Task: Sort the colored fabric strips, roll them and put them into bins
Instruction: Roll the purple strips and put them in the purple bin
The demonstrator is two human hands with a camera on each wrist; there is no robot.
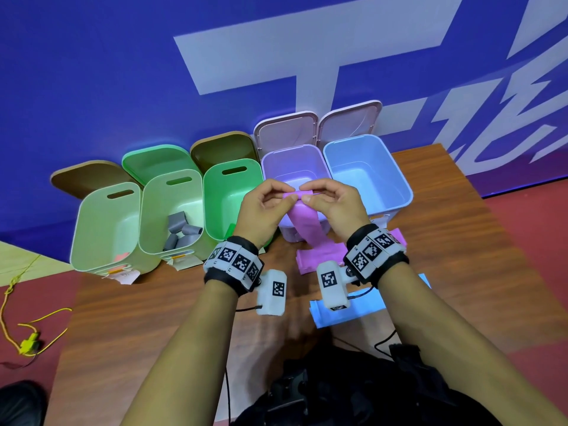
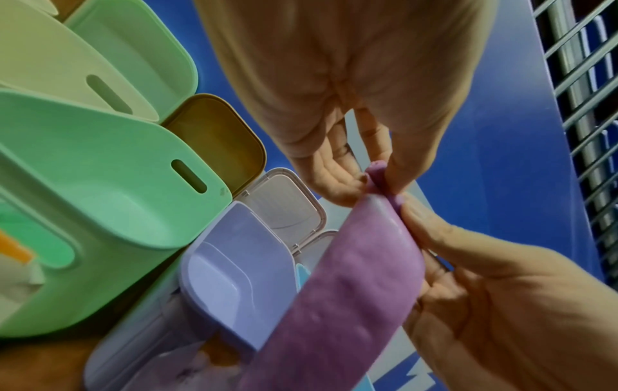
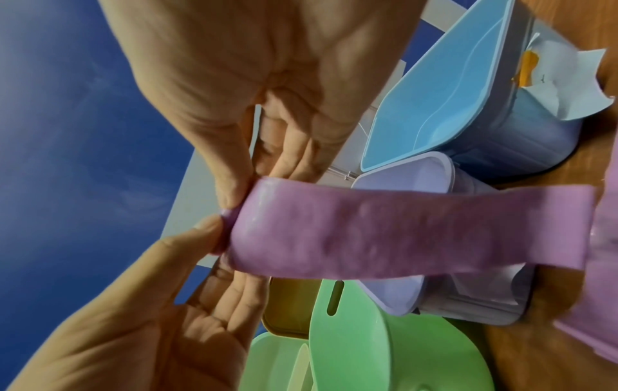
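Note:
A pink-purple fabric strip [image 1: 302,222] hangs over the front of the purple bin [image 1: 292,150]. Its top end is curled into a small roll. My left hand [image 1: 287,196] pinches that roll from the left and my right hand [image 1: 307,195] pinches it from the right. In the left wrist view my left hand [image 2: 384,180] nips the rolled end of the strip [image 2: 351,304]. The right wrist view shows my right hand [image 3: 234,203] at the same end of the strip [image 3: 401,232]. The strip's lower end reaches a pile of pink strips [image 1: 310,259] on the table.
Five open bins stand in a row against the blue wall: two pale green, one green [image 1: 230,195], the purple one and a blue one [image 1: 399,179]. Grey rolls [image 1: 181,232] lie in the second bin. Light blue strips [image 1: 347,315] lie on the wooden table [image 1: 153,318] under my right wrist.

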